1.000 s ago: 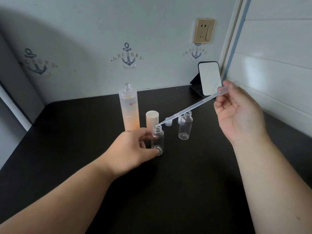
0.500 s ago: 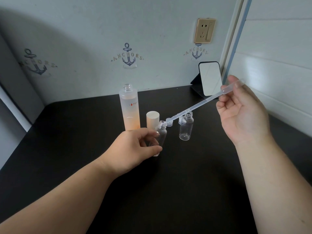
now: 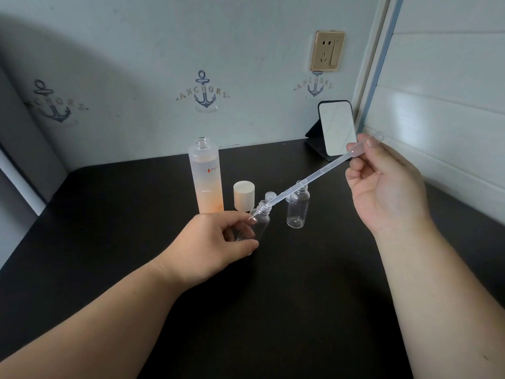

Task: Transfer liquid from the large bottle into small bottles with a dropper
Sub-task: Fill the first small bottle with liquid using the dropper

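My left hand (image 3: 218,239) grips a small clear bottle (image 3: 259,224), tilted with its mouth toward the right. My right hand (image 3: 382,184) pinches the bulb of a long clear plastic dropper (image 3: 308,180); its tip passes through the tilted bottle's mouth. A second small clear bottle (image 3: 298,207) stands upright just to the right. The large open bottle (image 3: 207,176), frosted with orange liquid low inside, stands behind my left hand. Its white cap (image 3: 244,195) sits beside it.
A small clear cap (image 3: 269,195) lies behind the held bottle. A small mirror on a black stand (image 3: 337,131) leans at the back right corner of the black table (image 3: 273,296). Walls close in behind and on the right.
My left hand lifted and tilted the small bottle toward the dropper. The dropper tip went from above the mouth into the bottle neck; my right hand rose slightly.
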### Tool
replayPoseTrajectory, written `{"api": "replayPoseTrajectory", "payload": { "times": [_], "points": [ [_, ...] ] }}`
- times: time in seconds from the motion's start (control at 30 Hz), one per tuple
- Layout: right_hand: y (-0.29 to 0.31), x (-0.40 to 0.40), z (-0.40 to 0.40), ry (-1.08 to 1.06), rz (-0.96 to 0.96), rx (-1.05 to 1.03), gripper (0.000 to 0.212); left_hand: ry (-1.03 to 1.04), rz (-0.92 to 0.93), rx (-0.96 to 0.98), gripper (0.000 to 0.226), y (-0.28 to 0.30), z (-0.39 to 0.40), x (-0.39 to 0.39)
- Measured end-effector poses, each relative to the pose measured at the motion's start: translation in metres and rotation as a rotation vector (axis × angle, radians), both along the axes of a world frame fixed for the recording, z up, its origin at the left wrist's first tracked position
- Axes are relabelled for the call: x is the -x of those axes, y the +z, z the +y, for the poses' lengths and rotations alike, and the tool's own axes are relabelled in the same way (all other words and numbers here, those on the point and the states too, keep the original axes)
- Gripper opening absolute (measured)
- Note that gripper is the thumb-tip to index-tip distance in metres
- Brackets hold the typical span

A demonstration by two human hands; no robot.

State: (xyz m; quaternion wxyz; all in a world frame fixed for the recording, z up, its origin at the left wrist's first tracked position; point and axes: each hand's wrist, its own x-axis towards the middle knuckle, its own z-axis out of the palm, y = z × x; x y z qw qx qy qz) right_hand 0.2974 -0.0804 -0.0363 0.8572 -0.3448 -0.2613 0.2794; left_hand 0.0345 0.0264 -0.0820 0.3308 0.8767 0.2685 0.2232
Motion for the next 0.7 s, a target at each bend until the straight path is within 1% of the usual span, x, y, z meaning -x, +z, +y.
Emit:
{"api": "replayPoseTrajectory", "payload": {
  "times": [0.1,0.23,0.3,0.4,0.47,0.53,0.7],
  "points": [
    [0.0005,0.0,-0.0002,0.005,0.026,0.001,0.015,-0.004,-0.004,-0.019,0.027,-0.0001,-0.0009,-0.0002],
    [-0.0001,-0.0014,0.0001,0.008,0.036,0.0,0.009,0.001,-0.007,-0.05,0.029,-0.0013,-0.0009,-0.0003],
    [-0.0006,-0.0015,0.0002,0.016,0.034,0.006,0.013,0.001,-0.007,-0.054,0.03,-0.0017,-0.0008,-0.0004],
    [0.0002,-0.0007,-0.0003,0.034,0.029,0.007,0.026,0.005,-0.014,-0.055,0.031,-0.0019,-0.0011,-0.0003],
    [0.0006,0.0003,-0.0004,0.041,0.031,0.006,0.029,0.002,-0.014,-0.06,0.03,-0.0017,-0.0015,-0.0001],
    [0.0007,0.0008,-0.0006,0.039,0.041,0.005,0.027,0.0,-0.015,-0.074,0.03,-0.0012,-0.0025,-0.0001],
    [0.0011,0.0,-0.0026,0.033,0.059,0.011,0.011,-0.003,-0.009,-0.074,0.029,0.0,-0.0035,0.0004]
  ]
}}
